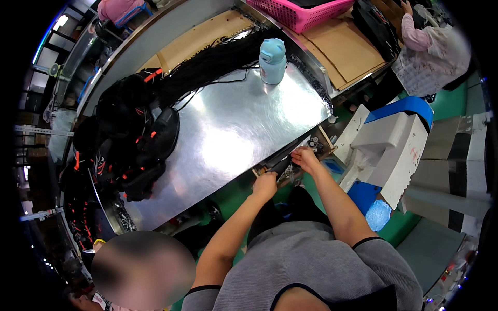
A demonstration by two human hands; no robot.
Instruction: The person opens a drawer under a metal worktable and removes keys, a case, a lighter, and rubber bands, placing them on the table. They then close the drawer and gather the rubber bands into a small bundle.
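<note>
At the table's near edge, a wooden drawer [326,141] stands pulled out, with small metal parts inside. My left hand [265,185] is closed at the drawer's left end, around the near end of a dark flat piece [280,166]. Farther right, my right hand [305,158] is over the drawer with its fingers pinched together; what they hold, if anything, is too small to tell. Beyond both hands lies the shiny metal tabletop [228,140]. A light-blue bottle [273,62] stands upright near its far right corner.
Black pieces with orange trim [137,132] are heaped on the table's left side, beside a bundle of black cords [207,65]. A pink basket [306,15] and cardboard [337,49] lie beyond. A white-and-blue container [386,140] stands right. Co-workers are at lower left and upper right.
</note>
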